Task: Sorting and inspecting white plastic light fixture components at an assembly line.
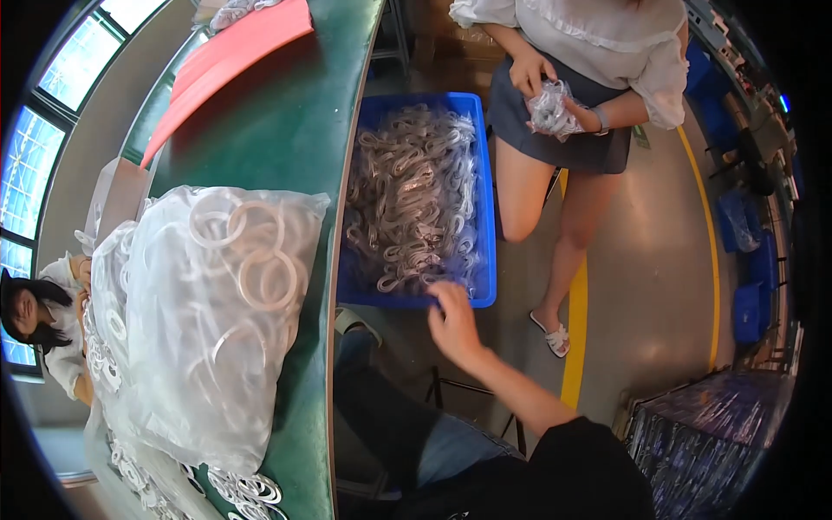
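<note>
My right hand (454, 324) reaches over the near rim of a blue plastic bin (487, 208). Its thumb and fingers look apart, with nothing visible between them. The fingertips are close to bundled grey-white coiled cables (416, 191) that fill the bin, many in clear wrapping. Whether they touch a bundle I cannot tell. My left hand is out of the picture. On the green table (305, 381) to the left lies a large translucent plastic bag (208, 347) with white rings (267, 279) inside.
A person (598, 43) stands beyond the bin, both hands on a clear-wrapped bundle (553, 111). Another person (54, 321) is at the table's far left. Red sheets (227, 61) lie at the back; loose white rings (247, 490) lie in front. A wrapped stack (702, 433) stands right.
</note>
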Motion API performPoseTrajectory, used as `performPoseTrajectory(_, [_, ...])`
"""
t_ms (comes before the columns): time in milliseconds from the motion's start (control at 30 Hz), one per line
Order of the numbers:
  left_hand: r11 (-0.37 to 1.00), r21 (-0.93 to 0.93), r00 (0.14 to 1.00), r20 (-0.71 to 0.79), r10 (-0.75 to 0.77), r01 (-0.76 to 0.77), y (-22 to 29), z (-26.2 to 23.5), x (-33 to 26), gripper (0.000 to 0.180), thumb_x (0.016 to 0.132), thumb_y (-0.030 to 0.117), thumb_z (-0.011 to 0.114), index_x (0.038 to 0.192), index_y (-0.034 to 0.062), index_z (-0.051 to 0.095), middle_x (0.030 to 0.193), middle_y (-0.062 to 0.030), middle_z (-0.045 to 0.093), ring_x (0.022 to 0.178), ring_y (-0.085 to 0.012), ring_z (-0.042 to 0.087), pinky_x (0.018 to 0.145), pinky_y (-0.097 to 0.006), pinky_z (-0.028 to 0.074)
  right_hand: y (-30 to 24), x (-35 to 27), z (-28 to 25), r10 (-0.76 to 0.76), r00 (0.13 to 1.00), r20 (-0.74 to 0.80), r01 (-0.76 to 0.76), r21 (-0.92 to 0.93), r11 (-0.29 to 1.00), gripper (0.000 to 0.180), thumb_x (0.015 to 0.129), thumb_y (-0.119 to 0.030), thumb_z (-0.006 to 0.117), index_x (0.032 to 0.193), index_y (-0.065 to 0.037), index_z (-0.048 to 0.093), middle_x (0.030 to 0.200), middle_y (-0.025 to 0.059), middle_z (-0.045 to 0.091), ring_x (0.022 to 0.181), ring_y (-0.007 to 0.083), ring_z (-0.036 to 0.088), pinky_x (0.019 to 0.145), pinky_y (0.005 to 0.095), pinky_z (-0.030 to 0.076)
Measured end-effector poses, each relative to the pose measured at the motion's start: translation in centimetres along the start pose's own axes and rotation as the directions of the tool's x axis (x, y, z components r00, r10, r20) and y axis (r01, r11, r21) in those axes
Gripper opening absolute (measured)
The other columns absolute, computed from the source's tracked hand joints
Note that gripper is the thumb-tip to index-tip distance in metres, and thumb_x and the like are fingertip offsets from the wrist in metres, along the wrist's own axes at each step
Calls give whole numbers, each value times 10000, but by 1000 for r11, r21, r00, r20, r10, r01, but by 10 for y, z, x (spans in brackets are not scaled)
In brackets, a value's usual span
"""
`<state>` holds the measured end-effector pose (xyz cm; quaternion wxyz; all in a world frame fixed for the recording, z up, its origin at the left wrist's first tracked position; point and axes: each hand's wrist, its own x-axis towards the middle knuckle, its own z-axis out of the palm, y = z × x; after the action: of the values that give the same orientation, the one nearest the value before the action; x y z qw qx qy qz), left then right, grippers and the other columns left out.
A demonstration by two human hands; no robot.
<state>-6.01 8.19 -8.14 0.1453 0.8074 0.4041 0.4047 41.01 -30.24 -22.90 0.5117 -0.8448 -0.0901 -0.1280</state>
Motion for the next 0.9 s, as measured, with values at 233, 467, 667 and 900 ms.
performPoseTrajectory(233, [995, 88, 996, -84, -30, 38, 2, -20, -1, 607, 769, 531, 596, 1064, 0, 591, 996, -179, 602, 875, -273, 569, 759, -329, 461, 80, 58, 44, -22, 988, 155, 64, -270, 961, 406, 635, -39, 675, 1020, -60, 547, 1022, 131, 530, 966, 321, 476, 801, 403, 439])
performPoseTrajectory(467, [986, 135, 979, -191, -67, 94, -15, -41, -6, 600, 766, 534, 600, 1042, 1, 603, 977, -179, 608, 864, -277, 572, 754, -330, 463, 79, 49, 40, -78, 992, -97, 54, -229, 972, 264, 650, -89, 756, 799, -45, 542, 752, 41, 537, 682, 170, 529, 577, 307, 443])
performPoseTrajectory(667, [979, 136, 963, -245, -116, 153, -38, -45, -13, 594, 763, 536, 602, 1023, 1, 613, 961, -179, 614, 855, -280, 576, 749, -331, 466, 83, 33, 6, 579, 815, -21, -432, 645, 631, 190, 788, -67, 665, 907, 3, 535, 770, 71, 612, 643, 109, 577, 549, 204, 466])
performPoseTrajectory(900, [966, 141, 933, -323, -160, 215, -62, -51, -21, 588, 760, 538, 606, 1001, 2, 625, 941, -179, 620, 844, -284, 579, 744, -332, 469, 76, 16, -16, 693, 713, 107, -497, 775, 391, 156, 816, -56, 624, 940, -1, 547, 821, 51, 593, 698, 84, 543, 601, 203, 439])
